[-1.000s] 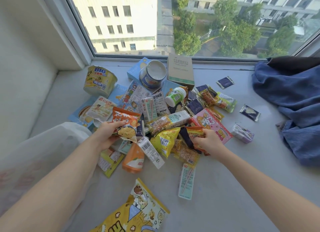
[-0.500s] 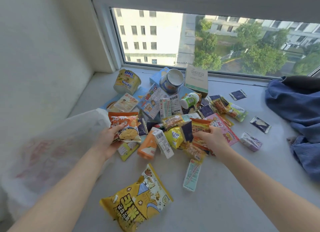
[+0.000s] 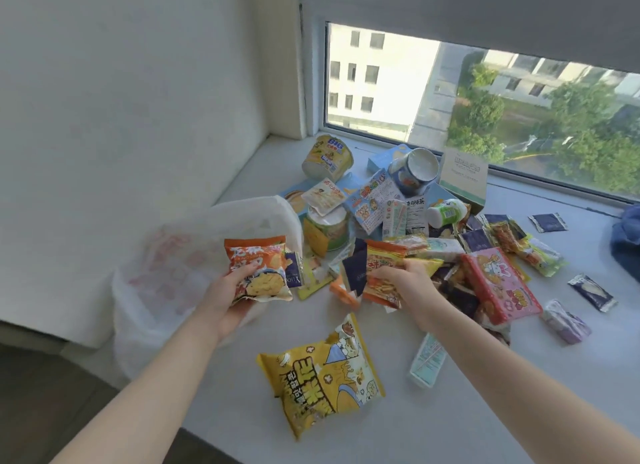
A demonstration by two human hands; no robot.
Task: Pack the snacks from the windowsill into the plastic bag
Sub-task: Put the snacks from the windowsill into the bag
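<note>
Both hands are lifting clear of the windowsill [image 3: 485, 411] now: the left hand [image 3: 225, 301] is gripping an orange packet [image 3: 258, 266], nearing the plastic bag [image 3: 180, 255] at the left edge; the right hand [image 3: 408, 283] is pinching mixed packets [image 3: 377, 266] off the pile [image 3: 398, 204]. Packing is barely beginning.

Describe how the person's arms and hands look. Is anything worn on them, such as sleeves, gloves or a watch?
The left forearm and the right forearm are bare; no sleeve is in view. The left hand and the right hand wear no gloves. No watch, bracelet or ring shows, though parts of both hands are hidden.
</note>
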